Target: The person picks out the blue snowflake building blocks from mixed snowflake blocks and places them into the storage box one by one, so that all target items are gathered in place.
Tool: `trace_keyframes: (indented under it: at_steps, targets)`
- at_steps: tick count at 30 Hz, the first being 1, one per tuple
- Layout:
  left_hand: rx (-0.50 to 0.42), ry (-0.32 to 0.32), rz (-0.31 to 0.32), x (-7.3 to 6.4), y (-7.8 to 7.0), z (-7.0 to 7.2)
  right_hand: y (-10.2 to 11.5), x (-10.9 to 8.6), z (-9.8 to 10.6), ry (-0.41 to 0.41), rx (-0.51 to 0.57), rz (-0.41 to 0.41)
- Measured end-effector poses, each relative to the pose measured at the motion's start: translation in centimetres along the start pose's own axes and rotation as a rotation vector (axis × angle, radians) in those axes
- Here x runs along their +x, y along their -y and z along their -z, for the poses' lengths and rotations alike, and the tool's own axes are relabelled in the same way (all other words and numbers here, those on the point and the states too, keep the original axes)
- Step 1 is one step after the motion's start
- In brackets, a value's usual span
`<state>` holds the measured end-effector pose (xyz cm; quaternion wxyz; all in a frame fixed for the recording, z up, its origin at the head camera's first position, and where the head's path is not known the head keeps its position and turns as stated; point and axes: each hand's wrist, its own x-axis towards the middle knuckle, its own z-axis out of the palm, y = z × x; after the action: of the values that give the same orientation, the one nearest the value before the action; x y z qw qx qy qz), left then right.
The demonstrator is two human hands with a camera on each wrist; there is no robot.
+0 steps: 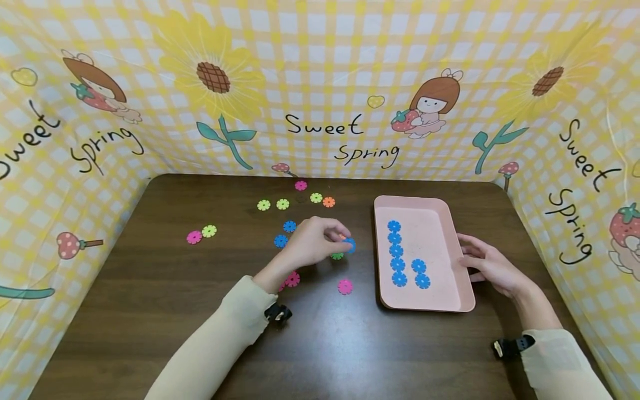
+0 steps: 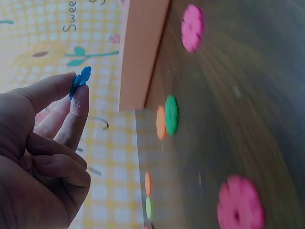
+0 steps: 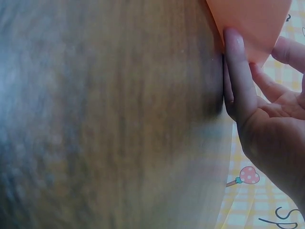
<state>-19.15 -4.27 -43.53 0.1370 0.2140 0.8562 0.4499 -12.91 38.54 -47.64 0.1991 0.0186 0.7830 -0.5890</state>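
Observation:
My left hand (image 1: 315, 241) is over the middle of the table, pinching a blue flower-shaped disc (image 2: 82, 81) between thumb and forefinger. Under and beside that hand lie a green disc (image 2: 171, 115) and an orange disc (image 2: 161, 122), close together. A pink tray (image 1: 452, 222) stands at the right, holding several blue discs (image 1: 396, 250) in a column and two more blue discs (image 1: 419, 266) beside them. With its thumb at the rim and other fingers along the outer wall, my right hand (image 1: 492, 266) holds the tray's right side.
Loose discs lie left of the tray: two blue discs (image 1: 281, 240), a pink disc (image 1: 345, 286), a yellow-green disc (image 1: 316, 198) next to an orange one, and several others. A yellow checked cloth (image 1: 320, 61) walls the brown table (image 1: 150, 311) at the back and sides.

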Motion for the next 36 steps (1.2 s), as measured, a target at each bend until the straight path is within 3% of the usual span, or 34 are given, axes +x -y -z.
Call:
trace_keyframes:
  at_steps: [8,12,21,26,36]
  targets:
    - [-0.063,0.012,-0.053,2.8,-1.9,-3.5,-0.1,0.0,-0.1,-0.004,0.002,0.003]
    - [-0.053,0.01,-0.078,4.2,-2.7,-5.3,-0.2,0.1,0.0,-0.001,0.003,0.0]
    - [0.062,0.022,-0.086,7.0,-4.9,-8.5,-0.2,0.1,0.1,-0.007,-0.004,-0.003]
    - [0.132,0.031,-0.051,8.1,-5.9,-10.0,-0.1,0.2,0.1,-0.01,-0.014,-0.007]
    - [0.303,0.042,-0.029,10.0,-5.8,-12.6,-0.2,0.2,0.2,-0.012,-0.022,-0.003]
